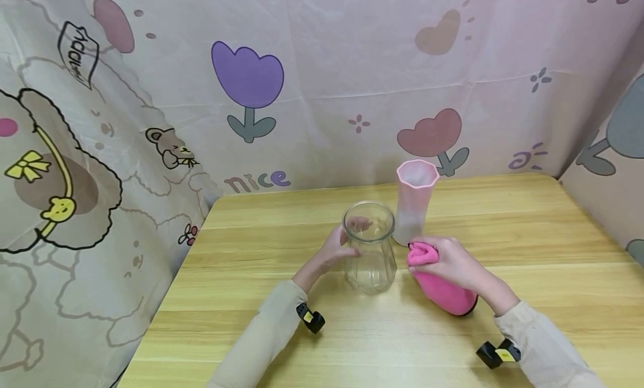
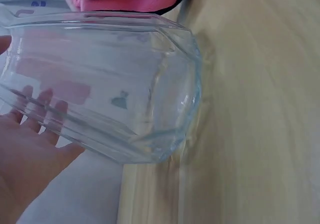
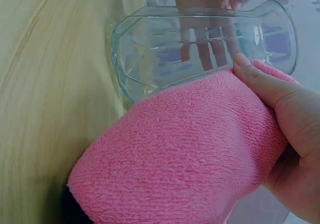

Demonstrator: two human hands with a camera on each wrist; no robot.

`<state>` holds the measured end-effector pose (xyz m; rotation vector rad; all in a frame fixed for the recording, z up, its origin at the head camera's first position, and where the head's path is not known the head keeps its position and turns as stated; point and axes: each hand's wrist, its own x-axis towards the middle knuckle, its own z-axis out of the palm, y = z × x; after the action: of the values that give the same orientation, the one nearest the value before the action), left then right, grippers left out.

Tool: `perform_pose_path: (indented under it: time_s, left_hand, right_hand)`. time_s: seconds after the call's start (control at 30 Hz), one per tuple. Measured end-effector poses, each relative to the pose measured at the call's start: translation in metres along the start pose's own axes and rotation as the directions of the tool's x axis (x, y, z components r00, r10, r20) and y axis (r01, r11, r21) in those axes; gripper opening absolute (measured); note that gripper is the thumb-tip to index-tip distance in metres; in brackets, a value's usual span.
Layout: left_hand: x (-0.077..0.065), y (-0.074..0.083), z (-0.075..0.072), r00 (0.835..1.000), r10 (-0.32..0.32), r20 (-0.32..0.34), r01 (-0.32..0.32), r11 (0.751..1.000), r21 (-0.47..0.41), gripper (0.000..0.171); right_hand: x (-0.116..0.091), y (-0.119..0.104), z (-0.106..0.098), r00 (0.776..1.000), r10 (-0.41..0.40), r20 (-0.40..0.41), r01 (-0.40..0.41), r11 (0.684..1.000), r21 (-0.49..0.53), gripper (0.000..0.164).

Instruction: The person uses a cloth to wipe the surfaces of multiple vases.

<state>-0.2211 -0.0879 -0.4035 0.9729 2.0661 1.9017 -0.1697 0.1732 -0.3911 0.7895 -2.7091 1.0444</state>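
Note:
A clear glass vase [image 1: 371, 265] stands on the wooden table, its faceted base low in the left wrist view's tabletop side. My left hand [image 1: 342, 245] holds the vase at its left side, fingers behind it and thumb nearer me; the fingers [image 3: 210, 46] show through the glass in the right wrist view. To the right of the vase, my right hand [image 1: 450, 262] grips a pink cloth [image 3: 175, 149] bunched at its top. The cloth's rounded lower part hangs toward the table and has a dark edge. In the head view, cloth and glass are slightly apart.
A pink-and-white ribbed vase [image 1: 415, 206] stands upright just behind the glass vase and the right hand. The wooden table [image 1: 251, 248] reaches to a printed fabric backdrop [image 1: 322, 86] at the back and sides.

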Motion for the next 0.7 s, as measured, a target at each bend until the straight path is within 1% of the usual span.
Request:
perform_pose_path:
  time_s: [0.07, 0.13, 0.23, 0.3, 0.4, 0.47, 0.53, 0.57, 0.63, 0.7]
  left_hand:
    - [0.003, -0.001, 0.000, 1.000, -0.002, 0.016, 0.003, 0.999, -0.041, 0.068]
    - [0.006, -0.003, 0.001, 0.999, 0.000, 0.038, 0.004, 0.995, -0.101, 0.070]
    - [0.010, -0.004, 0.001, 0.998, -0.015, 0.063, 0.025, 0.987, -0.157, 0.072]
    - [0.012, -0.005, 0.000, 0.996, -0.035, 0.078, 0.047, 0.987, -0.152, 0.072]
    - [0.012, -0.005, -0.002, 0.993, -0.067, 0.092, 0.078, 0.990, -0.118, 0.073]
    - [0.011, -0.005, -0.003, 0.992, -0.082, 0.092, 0.090, 0.993, -0.081, 0.074]
    - [0.009, -0.004, -0.003, 0.993, -0.084, 0.080, 0.091, 0.993, -0.080, 0.074]
    - [0.007, -0.004, -0.003, 0.994, -0.088, 0.061, 0.092, 0.994, -0.062, 0.073]
    - [0.003, -0.002, -0.002, 0.996, -0.095, 0.002, 0.095, 0.995, -0.014, 0.070]
    - [-0.004, 0.000, 0.001, 0.991, -0.115, -0.074, 0.119, 0.991, 0.055, 0.072]
  right_hand:
    - [0.000, 0.000, 0.000, 1.000, 0.001, -0.003, -0.001, 1.000, 0.001, 0.043]
    - [0.000, 0.001, 0.001, 1.000, -0.003, -0.005, 0.003, 1.000, 0.004, 0.042]
    - [0.000, 0.001, 0.002, 1.000, -0.007, -0.008, 0.007, 1.000, 0.013, 0.040]
    - [0.000, 0.002, 0.003, 1.000, -0.008, -0.005, 0.008, 1.000, 0.021, 0.038]
    - [0.000, 0.002, 0.004, 1.000, -0.005, 0.003, 0.005, 0.999, 0.033, 0.037]
    - [0.000, 0.002, 0.005, 1.000, -0.002, 0.008, 0.001, 0.999, 0.040, 0.037]
    - [0.000, 0.002, 0.005, 1.000, 0.000, 0.008, 0.000, 0.999, 0.044, 0.037]
    - [0.000, 0.002, 0.005, 1.000, 0.001, 0.008, -0.001, 0.999, 0.045, 0.037]
    - [0.000, 0.002, 0.005, 1.000, 0.001, 0.006, -0.002, 0.999, 0.047, 0.037]
    - [0.000, 0.002, 0.004, 1.000, 0.000, 0.002, 0.000, 0.999, 0.044, 0.037]
